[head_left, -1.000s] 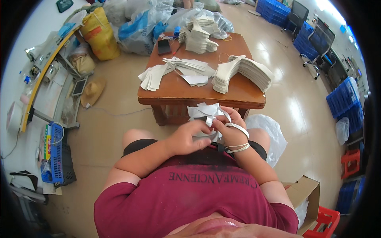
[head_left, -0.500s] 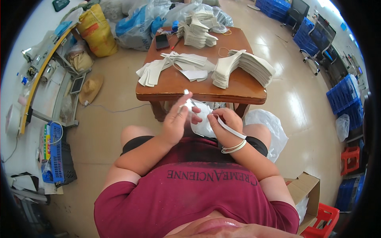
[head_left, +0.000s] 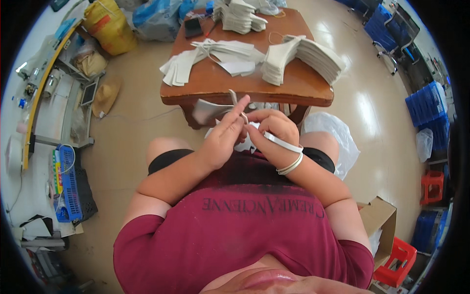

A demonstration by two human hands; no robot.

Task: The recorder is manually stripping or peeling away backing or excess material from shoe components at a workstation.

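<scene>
My left hand is raised over my lap, fingers fairly straight and pressed together around a white fabric-like piece that fans out beyond them. A narrow white strip pokes up by its fingertips. Meeting it at the fingertips, my right hand is closed in a pinch on the strip. A flat white band runs from under the right fingers towards the wrist, where pale loops circle it. Behind the hands, more white material is partly hidden.
Ahead stands a brown wooden table with fanned white strips, a curved stack of white pieces, another stack and a phone. A clear plastic bag lies right; a cardboard box and red stool are nearer.
My hands have come together, and the right fingers now meet the left fingertips. The white piece has swung to the left of the left fingers. The view has tilted slightly downward.
</scene>
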